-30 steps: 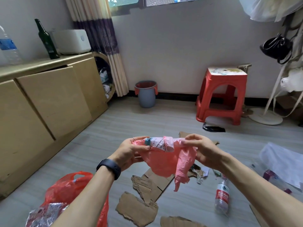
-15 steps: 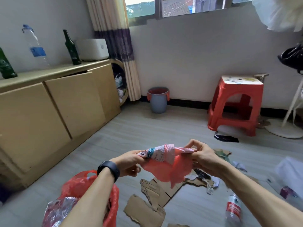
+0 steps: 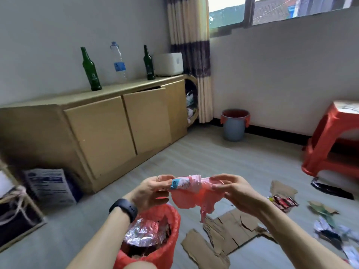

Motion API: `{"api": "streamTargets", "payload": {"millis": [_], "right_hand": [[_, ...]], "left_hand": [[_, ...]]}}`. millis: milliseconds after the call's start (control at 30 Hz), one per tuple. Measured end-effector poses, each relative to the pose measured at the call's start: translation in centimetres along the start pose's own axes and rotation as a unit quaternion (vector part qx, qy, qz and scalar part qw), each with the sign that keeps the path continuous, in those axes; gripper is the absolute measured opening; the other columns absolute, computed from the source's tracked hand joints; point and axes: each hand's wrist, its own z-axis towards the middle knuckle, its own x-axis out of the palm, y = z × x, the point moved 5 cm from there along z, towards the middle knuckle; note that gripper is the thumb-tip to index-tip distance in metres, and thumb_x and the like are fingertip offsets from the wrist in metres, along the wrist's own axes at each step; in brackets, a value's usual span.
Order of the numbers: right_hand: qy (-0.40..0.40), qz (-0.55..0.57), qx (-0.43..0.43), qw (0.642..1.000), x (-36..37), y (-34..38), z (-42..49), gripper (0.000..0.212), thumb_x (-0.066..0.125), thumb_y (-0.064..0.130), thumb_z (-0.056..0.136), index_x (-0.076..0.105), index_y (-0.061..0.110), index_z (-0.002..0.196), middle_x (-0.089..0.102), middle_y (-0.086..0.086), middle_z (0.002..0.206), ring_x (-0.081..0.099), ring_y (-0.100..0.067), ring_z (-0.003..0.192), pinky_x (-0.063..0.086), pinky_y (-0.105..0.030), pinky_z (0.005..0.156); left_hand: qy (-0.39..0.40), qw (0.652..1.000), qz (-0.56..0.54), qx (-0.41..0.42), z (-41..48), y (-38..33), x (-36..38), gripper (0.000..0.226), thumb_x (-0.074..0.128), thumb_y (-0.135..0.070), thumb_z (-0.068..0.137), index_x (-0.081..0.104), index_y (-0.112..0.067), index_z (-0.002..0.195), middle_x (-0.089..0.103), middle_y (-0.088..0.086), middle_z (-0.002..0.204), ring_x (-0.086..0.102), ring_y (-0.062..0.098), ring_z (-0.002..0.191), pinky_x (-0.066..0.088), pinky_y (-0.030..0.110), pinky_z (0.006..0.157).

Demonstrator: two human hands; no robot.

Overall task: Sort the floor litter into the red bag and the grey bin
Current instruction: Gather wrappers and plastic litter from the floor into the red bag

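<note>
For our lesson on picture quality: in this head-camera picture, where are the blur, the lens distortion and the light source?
Head view: the wide lens tilts the leftmost bottle and slants the cabinet top; the wrappers at the right edge are smeared, while the left hand, right hand and pink bag look sharp; daylight enters through the window, shadows soft.

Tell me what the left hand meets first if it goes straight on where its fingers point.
The left hand points right: first the pink plastic bundle it pinches, then the right hand gripping the other end, if depth is level.
</note>
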Motion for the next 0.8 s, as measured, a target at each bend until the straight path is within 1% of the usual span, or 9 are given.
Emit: {"api": "streamTargets", "payload": {"millis": [100,167,233,300,400,467,567,700,800], "right_hand": [[-0.020,-0.123,0.001,0.992,1.5,-1.3,2.5,0.070,0.075,-0.017,0.070,0.056,0.014,0.128,0.067,-0.021,0.113,0.070,-0.033,0.098,0.059,-0.044,0.087],[-0.038,-0.292,-0.042,0.955,2.6,-1.3,3.6,0.061,0.081,-0.004,0.068,0.066,0.017,0.123,0.071,-0.007,0.106,0.070,-0.019,0.091,0.059,-0.032,0.082],[-0.063,-0.385,-0.099,0.915,4.0,-0.8,3.9,0.039,0.083,0.009,0.068,0.074,0.026,0.102,0.073,0.003,0.089,0.067,-0.009,0.076,0.056,-0.018,0.069],[-0.086,-0.373,-0.127,0.915,5.4,-0.5,4.3,0.028,0.082,0.012,0.069,0.072,0.030,0.088,0.070,0.008,0.078,0.062,-0.003,0.066,0.048,-0.012,0.054],[-0.112,-0.248,-0.087,0.958,6.9,-1.6,5.6,0.026,0.078,0.006,0.067,0.069,0.025,0.083,0.069,0.001,0.077,0.063,-0.014,0.065,0.057,-0.028,0.058],[-0.121,-0.056,-0.016,0.991,8.2,-3.0,6.6,0.027,0.070,-0.009,0.072,0.065,0.010,0.091,0.067,-0.015,0.085,0.065,-0.024,0.068,0.061,-0.038,0.060],[-0.128,0.091,0.052,0.986,10.6,-4.9,8.6,0.024,0.063,-0.015,0.081,0.062,0.002,0.097,0.065,-0.020,0.093,0.067,-0.029,0.076,0.061,-0.036,0.066],[-0.054,0.139,0.104,0.983,13.7,-7.2,9.4,0.023,0.061,-0.015,0.084,0.066,-0.003,0.103,0.070,-0.018,0.090,0.071,-0.023,0.074,0.059,-0.026,0.060],[-0.031,0.095,0.121,0.988,14.9,-8.7,10.1,0.025,0.060,-0.016,0.083,0.068,-0.006,0.105,0.070,-0.014,0.080,0.069,-0.019,0.065,0.060,-0.026,0.058]], "left_hand": [[-0.037,0.994,0.097,-0.017,-0.1,1.1,-2.1,0.078,0.086,-0.022,0.051,0.058,-0.015,0.123,0.070,0.011,0.108,0.063,0.023,0.087,0.051,0.035,0.074],[-0.030,0.988,0.149,-0.031,0.0,1.7,-3.1,0.068,0.081,-0.011,0.055,0.063,-0.016,0.121,0.070,0.012,0.111,0.067,0.023,0.092,0.054,0.037,0.084],[-0.057,0.985,0.163,-0.020,0.5,2.0,-4.4,0.059,0.076,-0.003,0.060,0.067,-0.020,0.116,0.072,0.010,0.109,0.068,0.019,0.092,0.055,0.033,0.086],[-0.097,0.984,0.151,-0.005,1.0,2.3,-5.7,0.051,0.072,0.010,0.068,0.070,-0.016,0.112,0.073,0.010,0.102,0.068,0.017,0.084,0.055,0.025,0.073],[-0.159,0.973,0.162,0.037,1.4,2.6,-6.6,0.035,0.072,0.009,0.069,0.076,-0.018,0.092,0.072,0.003,0.081,0.064,0.016,0.073,0.051,0.019,0.060],[-0.211,0.952,0.204,0.082,1.6,3.0,-6.2,0.022,0.074,-0.003,0.072,0.074,-0.023,0.083,0.072,-0.007,0.077,0.065,0.012,0.076,0.052,0.019,0.065],[-0.278,0.914,0.277,0.104,2.1,5.3,-6.0,0.019,0.064,-0.024,0.078,0.066,-0.033,0.094,0.071,-0.010,0.090,0.066,0.009,0.086,0.054,0.027,0.078],[-0.231,0.963,0.108,0.085,2.1,7.8,-6.7,0.035,0.066,-0.023,0.071,0.068,-0.019,0.106,0.074,-0.001,0.093,0.068,0.021,0.088,0.054,0.033,0.081],[-0.189,0.970,0.128,0.085,2.5,8.1,-8.4,0.027,0.067,-0.035,0.084,0.070,-0.021,0.108,0.075,-0.005,0.100,0.070,0.014,0.093,0.053,0.034,0.089]]}}
